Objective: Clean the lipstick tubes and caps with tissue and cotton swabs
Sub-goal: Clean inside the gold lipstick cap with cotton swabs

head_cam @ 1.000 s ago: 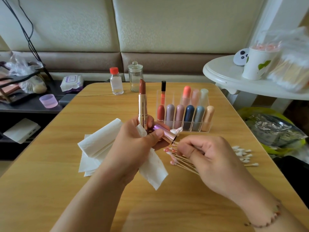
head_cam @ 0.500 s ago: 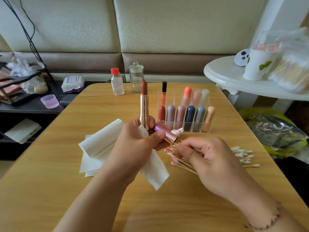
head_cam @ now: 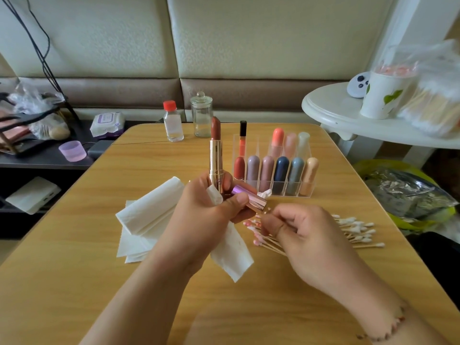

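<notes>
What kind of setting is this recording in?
Probably a home living area: a padded sofa back behind a wooden table, and a white side table cluttered with household items.

Home living room: padded sofa, wooden table.

1. The right hand has drawn a little further in over the pile of cotton swabs — its fingers now curl tighter down among the pink-stained ends than a second ago.
2. It may be pinching one swab stick, though the curled fingers hide this.
3. The left hand has edged the upright lipstick tube and purple cap very slightly — barely a shift.
</notes>
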The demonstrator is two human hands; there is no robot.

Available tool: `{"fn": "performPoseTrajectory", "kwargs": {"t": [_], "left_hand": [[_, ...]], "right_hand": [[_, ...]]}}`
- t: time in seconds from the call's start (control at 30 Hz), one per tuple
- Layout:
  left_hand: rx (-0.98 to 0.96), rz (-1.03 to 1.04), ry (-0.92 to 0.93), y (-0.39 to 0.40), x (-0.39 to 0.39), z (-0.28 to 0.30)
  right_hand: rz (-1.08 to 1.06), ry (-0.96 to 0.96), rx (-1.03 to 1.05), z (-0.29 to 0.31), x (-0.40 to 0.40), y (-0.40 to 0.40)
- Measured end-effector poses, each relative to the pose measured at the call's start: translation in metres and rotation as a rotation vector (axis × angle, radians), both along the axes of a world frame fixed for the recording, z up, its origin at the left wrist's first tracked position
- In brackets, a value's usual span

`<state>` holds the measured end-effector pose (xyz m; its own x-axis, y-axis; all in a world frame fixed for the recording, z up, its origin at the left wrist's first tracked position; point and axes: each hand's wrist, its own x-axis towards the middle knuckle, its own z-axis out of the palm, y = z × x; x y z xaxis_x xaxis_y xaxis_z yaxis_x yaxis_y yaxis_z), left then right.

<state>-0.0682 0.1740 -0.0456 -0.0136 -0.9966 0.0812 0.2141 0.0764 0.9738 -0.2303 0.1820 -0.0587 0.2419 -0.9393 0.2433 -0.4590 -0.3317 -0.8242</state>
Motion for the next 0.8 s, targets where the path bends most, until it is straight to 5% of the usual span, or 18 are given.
{"fn": "performPoseTrajectory", "kwargs": {"t": [0.2, 0.6, 0.7, 0.8], "left_hand": [[0.036, 0.024, 0.016, -0.001, 0.004, 0.0], [0.044, 0.034, 0.013, -0.001, 0.003, -0.001], [0.033, 0.033, -0.012, -0.001, 0.002, -0.001], [0.031, 0.036, -0.007, 0.0, 0.002, -0.002]], "right_hand": [[0.084, -0.17, 0.099, 0.004, -0.004, 0.004], [-0.129, 0.016, -0.212, -0.009, -0.004, -0.001], [-0.104, -0.072, -0.182, -0.009, -0.003, -0.001], [-0.079, 0.054, -0.206, -0.008, -0.003, 0.0]]}}
